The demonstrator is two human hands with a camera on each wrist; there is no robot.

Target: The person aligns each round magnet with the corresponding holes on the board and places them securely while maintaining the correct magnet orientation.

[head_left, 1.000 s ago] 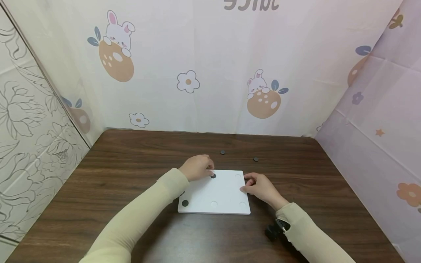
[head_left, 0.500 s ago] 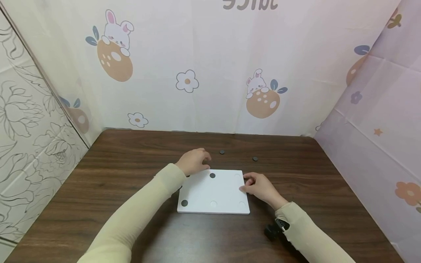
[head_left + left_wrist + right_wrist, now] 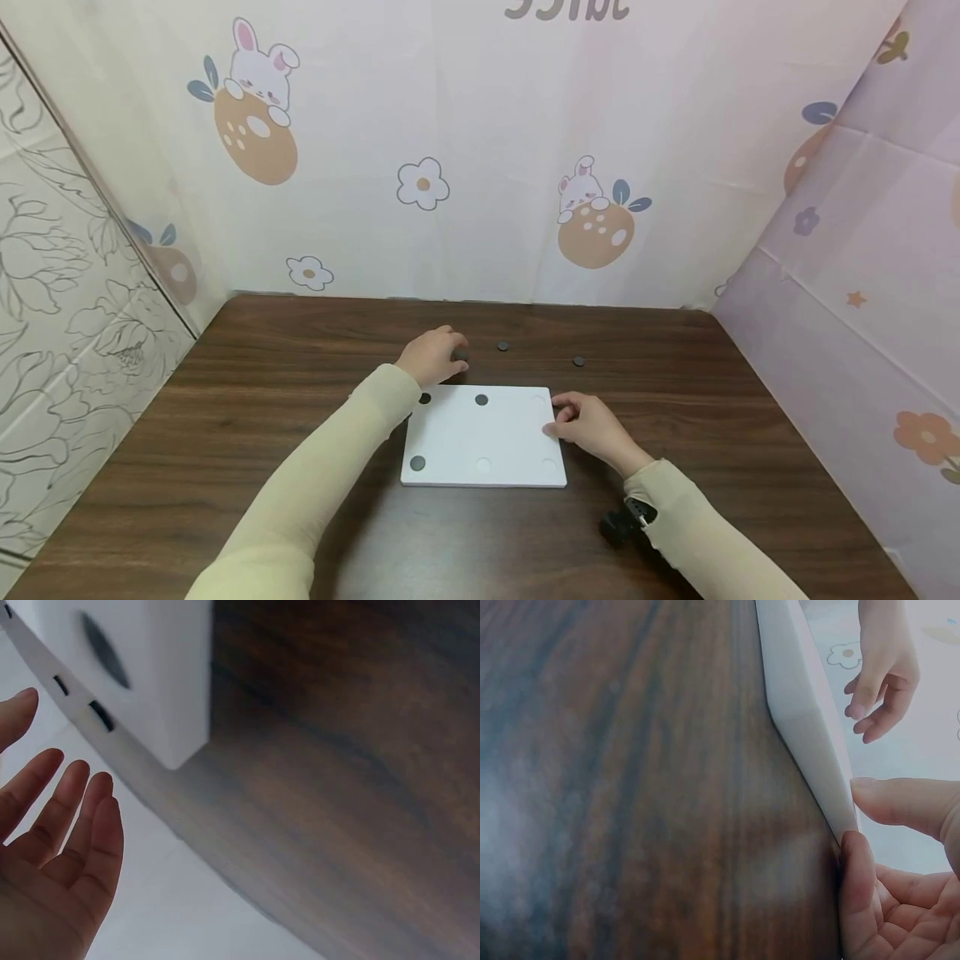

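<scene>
A white board [image 3: 483,433] with round recesses lies on the table. Dark round discs fill recesses at its back left [image 3: 424,398], back middle [image 3: 482,400] and front left [image 3: 417,463]; shallow recesses show bare on the right and front middle. Beyond the board's back edge, my left hand [image 3: 432,357] hovers with fingers spread above a loose dark disc [image 3: 460,355], partly covered by them. The left wrist view shows that hand [image 3: 60,855] holding nothing. At the board's right edge, my right hand [image 3: 592,425] grips it, thumb on top and fingers against the side.
Two more loose dark discs, one nearer the middle [image 3: 503,346] and one to the right [image 3: 579,361], lie on the brown wooden table [image 3: 300,333] behind the board. Patterned curtains [image 3: 495,233] enclose its back and sides. A black wrist device [image 3: 618,527] hangs under my right forearm.
My left hand has let go of the disc at the board's back middle recess and moved back and left to a loose disc. The right hand stays at the board's edge.
</scene>
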